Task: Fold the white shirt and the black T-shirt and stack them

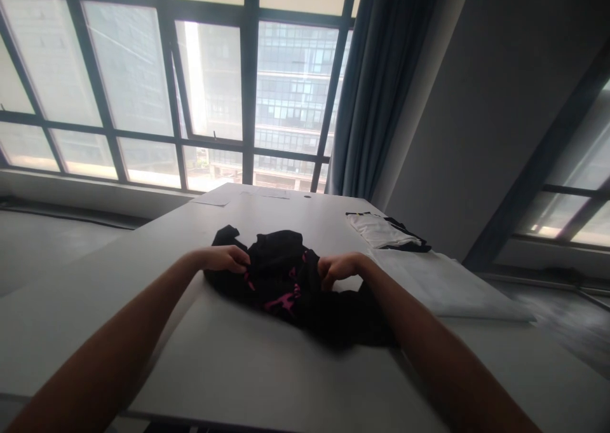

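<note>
Left hand [227,259] and right hand [339,267] both clutch the crumpled black garment [286,280] on the worktop [238,357]; folding looks barely begun, while a folded white garment [379,229] lies beyond it

An office-like room: tall grid windows [200,96] facing tower blocks, grey curtain [376,89], plain white table [238,357].
</note>
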Available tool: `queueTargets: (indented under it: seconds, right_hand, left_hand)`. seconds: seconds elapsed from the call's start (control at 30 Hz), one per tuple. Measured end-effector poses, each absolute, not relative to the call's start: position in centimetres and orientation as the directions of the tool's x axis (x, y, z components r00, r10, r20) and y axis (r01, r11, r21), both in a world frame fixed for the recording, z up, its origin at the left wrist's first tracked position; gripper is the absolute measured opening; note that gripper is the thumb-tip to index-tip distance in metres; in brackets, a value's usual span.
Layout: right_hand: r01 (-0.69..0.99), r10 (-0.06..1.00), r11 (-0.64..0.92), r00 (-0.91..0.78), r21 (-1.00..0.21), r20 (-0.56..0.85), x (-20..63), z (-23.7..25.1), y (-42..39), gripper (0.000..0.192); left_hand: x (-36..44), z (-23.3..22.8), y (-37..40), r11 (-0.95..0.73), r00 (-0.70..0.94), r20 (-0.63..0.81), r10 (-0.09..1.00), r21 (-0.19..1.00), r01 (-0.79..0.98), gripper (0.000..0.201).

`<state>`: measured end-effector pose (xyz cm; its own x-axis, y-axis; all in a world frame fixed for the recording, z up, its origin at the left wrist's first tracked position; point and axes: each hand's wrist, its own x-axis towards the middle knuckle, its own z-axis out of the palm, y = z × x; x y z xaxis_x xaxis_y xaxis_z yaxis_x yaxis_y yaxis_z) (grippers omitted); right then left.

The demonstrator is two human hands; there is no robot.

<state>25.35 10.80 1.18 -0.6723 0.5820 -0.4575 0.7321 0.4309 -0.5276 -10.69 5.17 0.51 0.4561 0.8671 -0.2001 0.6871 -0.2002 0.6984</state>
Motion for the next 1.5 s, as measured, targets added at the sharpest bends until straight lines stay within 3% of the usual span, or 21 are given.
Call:
queueTargets:
  seconds: [0.07, 0.13, 0.2, 0.23, 0.27, 0.33, 0.4, 0.6, 0.73, 0.77, 0.83, 0.9, 0.97, 1.13, 1.23, 1.4, 1.5]
  right_hand:
    - [0.686, 0.557, 0.428, -0.713, -0.588, -0.427, 24.7, 2.7, 10.6, 0.026]
    - [0.681, 0.69, 0.463, -0.679, -0.567, -0.252, 23.6, 4.0, 10.7, 0.026]
    - [0.714, 0.804, 0.529, -0.594, -0.459, 0.003, 22.0, 4.6, 11.1, 0.022]
    - [0.726, 0.81, 0.562, -0.58, -0.396, 0.086, 21.2, 4.6, 11.4, 0.022]
    - [0.729, 0.798, 0.59, -0.593, -0.348, 0.112, 20.4, 4.4, 11.7, 0.026]
    - [0.717, 0.762, 0.622, -0.647, -0.314, 0.029, 19.1, 3.6, 12.3, 0.04]
    - [0.72, 0.743, 0.614, -0.665, -0.322, -0.069, 18.5, 2.7, 12.8, 0.046]
    - [0.76, 0.78, 0.559, -0.617, -0.332, -0.101, 24.7, 4.4, 14.2, 0.03]
    - [0.775, 0.902, 0.357, -0.432, -0.522, -0.024, 34.0, 6.8, 14.3, 0.025]
    - [0.792, 0.929, 0.312, -0.37, -0.525, -0.006, 35.9, 7.1, 14.2, 0.022]
    - [0.884, 0.969, 0.221, -0.245, -0.411, -0.007, 38.6, 6.9, 13.9, 0.013]
    - [0.949, 0.985, 0.165, -0.173, -0.267, -0.006, 39.7, 6.2, 13.7, 0.008]
    - [0.96, 0.984, 0.177, -0.179, -0.215, 0.014, 39.6, 5.4, 13.8, 0.01]
    - [0.916, 0.974, 0.183, -0.219, -0.358, -0.063, 38.2, 4.5, 14.6, 0.029]
    - [0.932, 0.966, 0.16, -0.215, -0.325, -0.142, 37.4, 4.2, 14.9, 0.051]
    - [0.937, 0.969, 0.248, -0.244, -0.246, 0.045, 34.7, 3.4, 14.9, 0.055]
    - [0.945, 0.977, 0.165, -0.119, -0.281, 0.175, 34.0, 4.2, 14.8, 0.052]
  left_hand:
    - [-11.9, 1.3, 5.3, -0.09, 0.414, -0.316, 0.854, 0.693, 0.715, 0.042]
    - [-12.4, 1.5, 5.8, -0.013, 0.272, -0.341, 0.9, 0.602, 0.798, 0.051]
    - [-12.2, 1.3, 6.4, -0.024, 0.136, -0.232, 0.963, 0.429, 0.903, 0.053]
    - [-11.9, 1.1, 6.7, -0.058, 0.109, -0.142, 0.984, 0.322, 0.945, 0.053]
    - [-11.5, 0.9, 6.9, -0.092, 0.106, -0.053, 0.993, 0.215, 0.972, 0.055]
    - [-11.0, 0.4, 7.5, -0.14, 0.137, 0.068, 0.988, 0.047, 0.989, 0.066]
    - [-11.0, 0.1, 8.2, -0.173, 0.175, 0.103, 0.979, -0.03, 0.984, 0.074]
    - [-13.8, -0.1, 10.1, -0.142, 0.144, -0.017, 0.989, 0.091, 0.986, 0.068]
    - [-13.7, 0.5, 10.4, -0.192, 0.198, -0.018, 0.98, 0.167, 0.967, 0.045]
    - [-13.3, 0.6, 10.4, -0.2, 0.21, -0.037, 0.977, 0.173, 0.964, 0.038]
    - [-12.2, 0.9, 10.6, -0.238, 0.246, -0.031, 0.969, 0.171, 0.956, 0.028]
    - [-11.1, 0.9, 10.9, -0.303, 0.299, 0.045, 0.953, 0.174, 0.937, 0.023]
    - [-10.2, 0.9, 11.2, -0.36, 0.337, 0.141, 0.931, 0.194, 0.913, 0.021]
    - [-10.2, 2.9, 11.4, -0.349, 0.228, 0.321, 0.919, 0.401, 0.847, 0.027]
    - [-11.4, 6.2, 11.3, -0.308, 0.093, 0.394, 0.914, 0.527, 0.792, 0.026]
    - [-13.2, 11.8, 10.9, -0.297, 0.051, 0.468, 0.882, 0.47, 0.831, 0.016]
    - [-13.4, 13.1, 10.3, -0.282, -0.023, 0.549, 0.836, 0.464, 0.84, 0.019]
